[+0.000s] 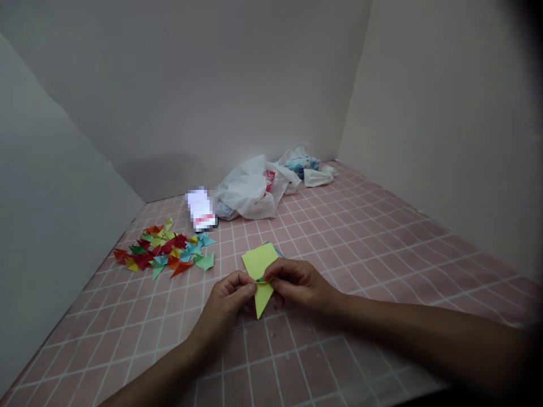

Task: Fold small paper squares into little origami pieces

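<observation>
A partly folded yellow-green origami paper (263,298) is pinched between both hands, its point facing down toward me. My left hand (227,297) grips its left edge between thumb and forefinger. On the opposite edge, my right hand (303,285) is closed the same way. Just beyond the fingers lies a stack of square paper sheets (259,260), yellow-green on top, with blue and orange edges peeking out at the upper right. A small bit of green shows between the fingertips.
Left of the hands spreads a pile of small folded paper pieces (165,249) in several colours. Behind it lies a phone (201,209) with a lit, blurred screen. White plastic bags (250,189) rest by the back wall. Pink tile-patterned surface (360,254) runs between walls.
</observation>
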Available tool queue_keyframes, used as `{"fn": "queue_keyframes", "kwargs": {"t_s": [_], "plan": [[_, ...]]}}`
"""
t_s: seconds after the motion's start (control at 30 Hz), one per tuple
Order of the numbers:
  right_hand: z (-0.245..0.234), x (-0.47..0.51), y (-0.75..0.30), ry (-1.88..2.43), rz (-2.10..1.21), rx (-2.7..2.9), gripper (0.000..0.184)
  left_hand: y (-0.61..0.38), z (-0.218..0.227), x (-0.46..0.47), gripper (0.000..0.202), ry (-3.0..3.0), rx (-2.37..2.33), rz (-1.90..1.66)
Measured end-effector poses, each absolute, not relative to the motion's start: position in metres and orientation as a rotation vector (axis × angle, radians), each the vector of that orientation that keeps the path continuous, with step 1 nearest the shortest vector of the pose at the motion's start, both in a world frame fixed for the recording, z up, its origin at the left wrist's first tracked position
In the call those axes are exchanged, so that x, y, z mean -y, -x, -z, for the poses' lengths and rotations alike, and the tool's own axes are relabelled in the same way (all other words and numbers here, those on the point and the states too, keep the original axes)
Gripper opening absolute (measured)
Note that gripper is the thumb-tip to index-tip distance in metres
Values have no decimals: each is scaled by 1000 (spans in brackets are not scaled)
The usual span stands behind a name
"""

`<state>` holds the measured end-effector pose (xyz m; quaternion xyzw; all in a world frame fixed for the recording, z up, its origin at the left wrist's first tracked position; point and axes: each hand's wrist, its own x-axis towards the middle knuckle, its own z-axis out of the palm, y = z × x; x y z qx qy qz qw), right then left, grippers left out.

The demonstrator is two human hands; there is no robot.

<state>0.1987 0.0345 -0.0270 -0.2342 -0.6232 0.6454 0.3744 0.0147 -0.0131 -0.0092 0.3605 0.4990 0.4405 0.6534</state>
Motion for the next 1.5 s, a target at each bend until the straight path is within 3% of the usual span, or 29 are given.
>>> {"fn": "queue_keyframes", "kwargs": {"t_s": [0.33, 0.53, 1.5], "plan": [[27, -31, -200, 579, -1661, 1580, 18, -17, 8, 18, 21, -796, -1085, -1037], [21, -29, -198, 630, -1837, 1366, 10, -18, 7, 19, 23, -803, -1072, -1041], [13, -32, -199, 580, -1877, 1366, 9, -15, 7, 17, 36, -926, -1106, -960]]}}
